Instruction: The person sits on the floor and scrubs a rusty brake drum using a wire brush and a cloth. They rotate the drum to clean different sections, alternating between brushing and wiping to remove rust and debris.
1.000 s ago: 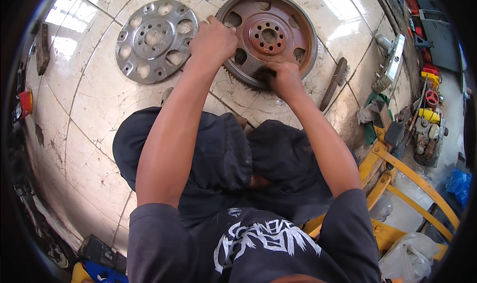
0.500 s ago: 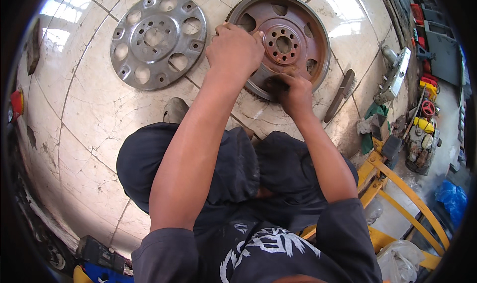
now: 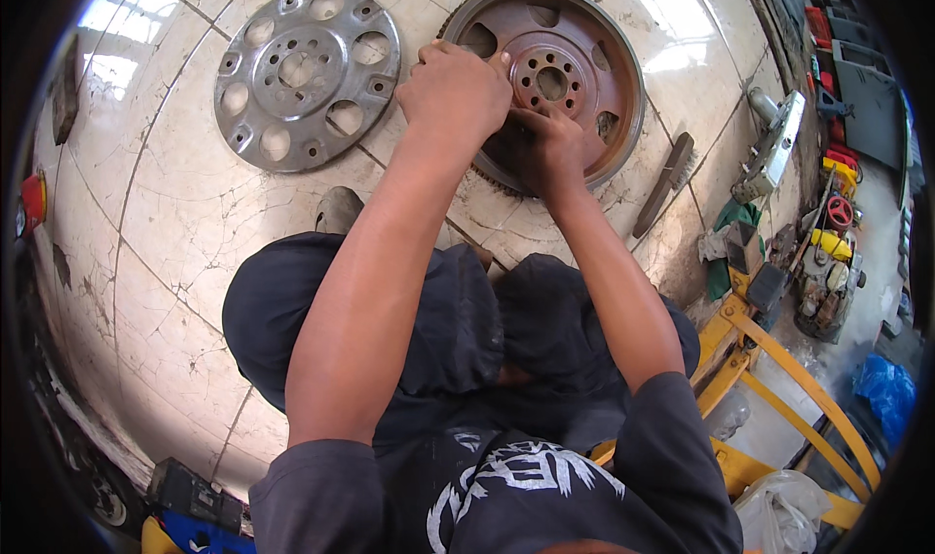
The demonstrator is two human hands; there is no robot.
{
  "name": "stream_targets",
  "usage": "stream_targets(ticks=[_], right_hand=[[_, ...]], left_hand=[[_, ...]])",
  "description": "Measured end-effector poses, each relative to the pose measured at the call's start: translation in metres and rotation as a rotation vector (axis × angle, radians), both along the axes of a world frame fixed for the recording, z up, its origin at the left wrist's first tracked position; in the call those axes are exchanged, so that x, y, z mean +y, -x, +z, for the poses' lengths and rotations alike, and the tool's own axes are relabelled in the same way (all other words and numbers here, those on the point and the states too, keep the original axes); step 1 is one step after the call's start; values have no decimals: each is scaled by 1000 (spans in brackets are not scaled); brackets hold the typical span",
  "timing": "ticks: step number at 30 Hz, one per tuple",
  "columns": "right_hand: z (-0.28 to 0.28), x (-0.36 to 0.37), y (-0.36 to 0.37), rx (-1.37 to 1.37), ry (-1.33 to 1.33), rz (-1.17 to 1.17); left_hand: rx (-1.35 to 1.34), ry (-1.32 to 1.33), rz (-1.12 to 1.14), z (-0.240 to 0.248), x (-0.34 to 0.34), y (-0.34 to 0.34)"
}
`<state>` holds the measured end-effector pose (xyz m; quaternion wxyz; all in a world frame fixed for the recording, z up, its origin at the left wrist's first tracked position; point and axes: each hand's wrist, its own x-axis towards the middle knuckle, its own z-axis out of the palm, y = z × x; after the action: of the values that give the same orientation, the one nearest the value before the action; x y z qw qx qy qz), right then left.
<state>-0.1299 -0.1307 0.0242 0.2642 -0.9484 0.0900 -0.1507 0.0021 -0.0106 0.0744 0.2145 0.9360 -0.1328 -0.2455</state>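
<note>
On cracked floor tiles (image 3: 195, 213), both hands' grips, left hand (image 3: 456, 89) and right hand (image 3: 550, 150), close on rusty flywheel (image 3: 584, 48)

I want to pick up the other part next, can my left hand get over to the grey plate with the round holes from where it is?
Probably yes. The left hand rests on the rusty flywheel, and the grey plate lies just to its left on bare tiled floor, nothing between.

The rusty, matt metal flywheel (image 3: 560, 67) and the dull grey steel flexplate (image 3: 304, 72) lie on a glossy, cracked tile floor (image 3: 185, 223).
</note>
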Motion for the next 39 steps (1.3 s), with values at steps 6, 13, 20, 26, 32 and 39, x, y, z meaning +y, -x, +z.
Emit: stream_targets(ticks=[6, 13, 20, 26, 32, 39], right_hand=[[-3, -19, 24, 41, 12, -9], [-3, 0, 2, 46, 27, -21], [0, -27, 34, 169, -51, 13], [-4, 7, -1, 71, -27, -47], [-3, -18, 36, 178, -51, -40], [-3, 6, 8, 103, -67, 21]], left_hand=[[-24, 30, 17, -5, 7, -1], [-1, -57, -51, -1, -1, -3], [-8, -47, -46, -2, 7, -3], [-93, -80, -79, -6, -1, 3], [-52, -66, -65, -6, 5, 1], [-92, -88, -115, -5, 0, 5]])
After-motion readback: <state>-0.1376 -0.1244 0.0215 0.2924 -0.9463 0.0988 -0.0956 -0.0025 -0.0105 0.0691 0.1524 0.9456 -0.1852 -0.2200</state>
